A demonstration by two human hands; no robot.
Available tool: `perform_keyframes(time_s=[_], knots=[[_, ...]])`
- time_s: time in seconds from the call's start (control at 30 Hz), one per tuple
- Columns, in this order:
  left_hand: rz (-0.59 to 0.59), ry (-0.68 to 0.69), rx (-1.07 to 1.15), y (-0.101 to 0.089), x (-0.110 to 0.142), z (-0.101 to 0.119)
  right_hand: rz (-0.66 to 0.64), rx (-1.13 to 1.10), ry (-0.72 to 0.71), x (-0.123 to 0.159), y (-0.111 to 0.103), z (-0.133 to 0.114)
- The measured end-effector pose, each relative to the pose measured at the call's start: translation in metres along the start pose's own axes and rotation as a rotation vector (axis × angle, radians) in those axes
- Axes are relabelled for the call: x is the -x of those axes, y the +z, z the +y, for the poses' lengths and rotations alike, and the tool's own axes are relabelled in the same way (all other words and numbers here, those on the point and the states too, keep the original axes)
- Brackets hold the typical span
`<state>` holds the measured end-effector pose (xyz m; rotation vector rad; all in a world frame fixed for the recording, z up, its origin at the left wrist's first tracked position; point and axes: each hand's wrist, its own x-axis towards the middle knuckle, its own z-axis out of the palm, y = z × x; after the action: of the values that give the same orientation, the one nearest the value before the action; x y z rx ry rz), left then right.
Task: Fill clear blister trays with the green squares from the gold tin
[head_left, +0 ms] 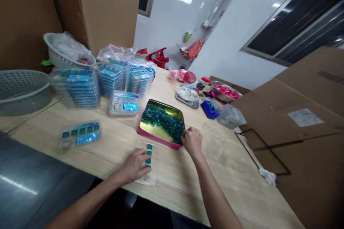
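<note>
My left hand [135, 164] rests on a clear plastic blister tray [148, 164] lying on the wooden table [172, 182], fingers bent over its left side. Several small green squares sit in the tray's pockets. My right hand [191, 140] reaches into the near right corner of a pink-rimmed gold tin [154, 130] that holds a heap of small green pieces [165, 120]; its fingers are curled among them, and what they pinch is hidden.
A filled clear pack [80, 135] lies at the left. Stacks of blue packs [77, 87] and one single pack [124, 103] stand behind. Grey baskets [21, 91] sit far left. Small dishes [187, 94], a blue item [209, 109] and empty clear trays [217, 143] are at the right. Cardboard boxes [303, 121] flank the table.
</note>
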<state>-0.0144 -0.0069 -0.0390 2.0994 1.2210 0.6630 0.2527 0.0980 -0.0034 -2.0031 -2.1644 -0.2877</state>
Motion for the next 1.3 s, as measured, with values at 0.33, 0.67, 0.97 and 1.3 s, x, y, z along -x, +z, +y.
perform_keyframes(time_s=[0.33,0.67,0.97,1.3], knots=[[0.02,-0.072,0.176,-0.01,0.0,-0.002,-0.144,0.006,-0.039,-0.002,-0.004,-0.005],[0.042,-0.059,0.162,-0.008,-0.003,-0.01,-0.164,-0.1,0.013,-0.002,0.004,-0.002],[0.041,-0.046,0.151,-0.007,-0.002,-0.013,0.008,-0.676,-0.302,0.081,-0.029,-0.045],[0.04,-0.03,0.12,-0.005,-0.003,-0.013,-0.085,-0.773,-0.639,0.126,-0.02,-0.104]])
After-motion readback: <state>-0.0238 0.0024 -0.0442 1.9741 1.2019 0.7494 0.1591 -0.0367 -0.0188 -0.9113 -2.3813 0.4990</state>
